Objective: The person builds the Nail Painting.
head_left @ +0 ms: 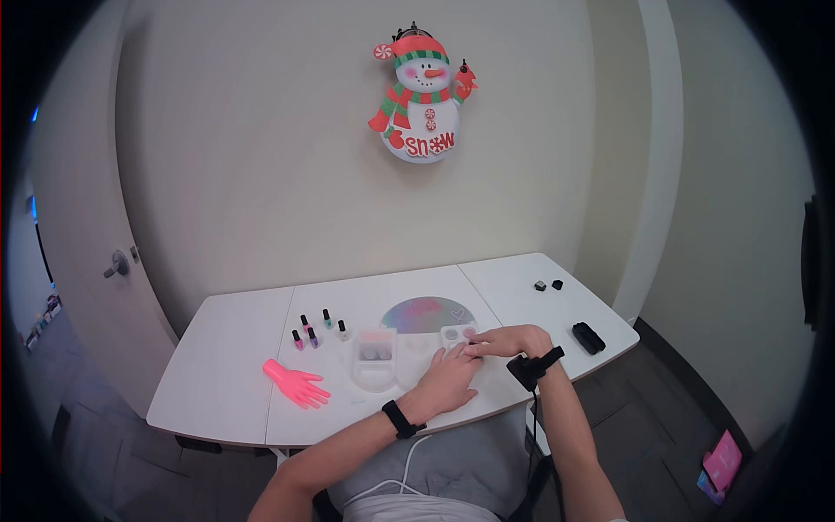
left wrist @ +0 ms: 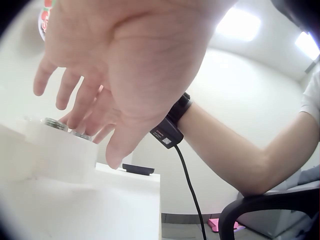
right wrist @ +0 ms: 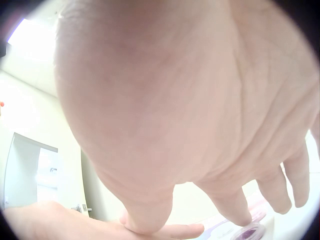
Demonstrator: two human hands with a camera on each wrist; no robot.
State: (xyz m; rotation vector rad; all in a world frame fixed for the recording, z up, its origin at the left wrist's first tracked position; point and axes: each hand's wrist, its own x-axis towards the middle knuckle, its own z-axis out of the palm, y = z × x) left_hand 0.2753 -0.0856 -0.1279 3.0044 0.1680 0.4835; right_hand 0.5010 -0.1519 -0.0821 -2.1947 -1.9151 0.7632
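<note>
White, boxy, plastic-looking holder (left wrist: 70,157), round clear-rimmed pots (left wrist: 55,124) on top: just below fingertips of right hand (head_left: 504,341), beside left hand (head_left: 449,381). Fingers loosely extended, no hold visible. Likely light, stiff, slick; pinch side walls.

The left wrist view crops the left hand (left wrist: 120,65).

Head camera: mounted high, facing forward and down; table (head_left: 226,348) at 6 o'clock, snowman sign (head_left: 424,104) at 12. Left wrist camera: low, very close beneath the left hand (left wrist: 125,65) at 11, facing across the tabletop; right forearm (left wrist: 230,142) between 3 and 4. Right wrist camera: closest, right hand (right wrist: 170,95) filling 12. Head and right wrist views share the door (head_left: 83,191).
</note>
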